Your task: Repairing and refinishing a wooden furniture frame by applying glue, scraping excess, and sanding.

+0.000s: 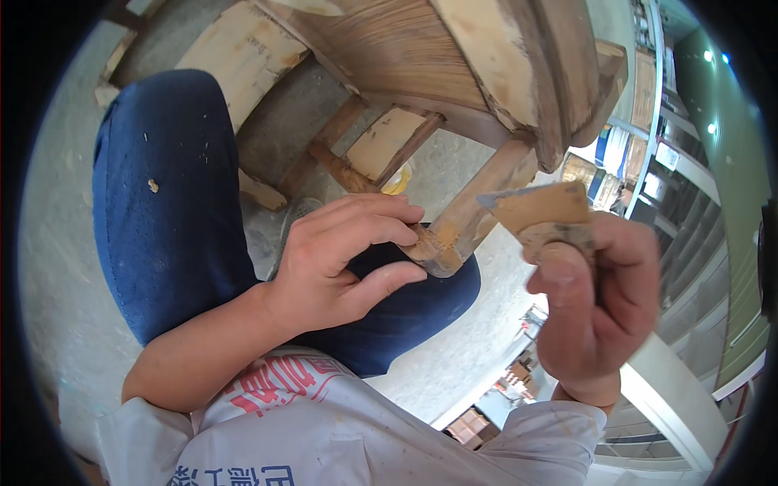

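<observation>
My right hand (pixel 604 300) is raised at the right, thumb and fingers closed on a putty scraper (pixel 543 206). Its broad blade is smeared with tan filler and points left. My left hand (pixel 340 251) curls its fingers over the near end of a wooden leg (pixel 486 190), with the thumb below. Orange-tan filler marks that end, which lies over my thigh. The leg belongs to a piece of brown wooden furniture (pixel 389 44) with a curved, grained panel, tipped toward me. My palm's underside is hidden.
Pale, rough wooden parts (pixel 243 61) lie at the upper left on the grey floor (pixel 73 243). A yellow round item (pixel 398 180) sits beneath the furniture's crossbars. My blue-trousered knee (pixel 170 178) is bent at the left. Shelves with goods (pixel 616 154) stand to the far right.
</observation>
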Tool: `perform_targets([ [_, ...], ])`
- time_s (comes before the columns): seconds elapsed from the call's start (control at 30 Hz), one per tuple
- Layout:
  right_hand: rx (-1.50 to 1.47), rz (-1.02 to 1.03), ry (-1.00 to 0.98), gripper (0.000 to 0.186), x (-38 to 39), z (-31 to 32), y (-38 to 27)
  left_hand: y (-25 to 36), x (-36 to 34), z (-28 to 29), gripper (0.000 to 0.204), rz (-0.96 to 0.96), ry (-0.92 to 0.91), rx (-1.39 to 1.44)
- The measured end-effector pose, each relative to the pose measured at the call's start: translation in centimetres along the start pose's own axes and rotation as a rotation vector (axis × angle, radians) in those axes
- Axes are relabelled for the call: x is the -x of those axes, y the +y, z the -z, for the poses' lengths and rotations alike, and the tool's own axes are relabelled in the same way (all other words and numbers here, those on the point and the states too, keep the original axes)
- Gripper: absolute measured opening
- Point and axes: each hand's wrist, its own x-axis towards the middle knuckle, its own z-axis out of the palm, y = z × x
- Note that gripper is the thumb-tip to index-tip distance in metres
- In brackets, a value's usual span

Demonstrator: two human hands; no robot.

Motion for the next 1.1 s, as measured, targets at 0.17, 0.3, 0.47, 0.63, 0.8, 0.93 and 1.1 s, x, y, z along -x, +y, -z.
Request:
perform_targets([
  [0.17,-0.045,-0.125,0.017,0.016,4.2,0.6,3.0,0.0,-0.7,0.5,0.022,0.130,-0.047,0.150],
  [0.3,0.010,-0.101,-0.025,0.014,6.0,0.4,4.5,-0.2,-1.2,0.4,0.017,0.261,-0.057,0.285],
  [0.47,-0.041,0.046,0.028,0.017,6.4,-1.1,6.1,-0.2,-1.4,0.5,0.015,0.271,-0.076,0.318],
  [0.63,-0.093,0.099,0.096,0.019,6.9,-2.1,7.0,-0.1,-1.2,0.5,0.017,0.223,-0.078,0.304],
  [0.8,-0.042,0.212,0.057,0.018,6.4,-1.6,7.6,0.0,-0.9,0.5,0.018,0.216,-0.081,0.284],
  [0.93,0.062,0.382,-0.035,0.017,6.0,-0.9,8.1,0.0,-0.7,0.4,0.017,0.219,-0.073,0.294],
  [1.1,-0.237,0.137,0.105,0.013,6.8,-1.2,7.9,0.5,-0.5,0.4,0.014,0.253,-0.047,0.326],
])
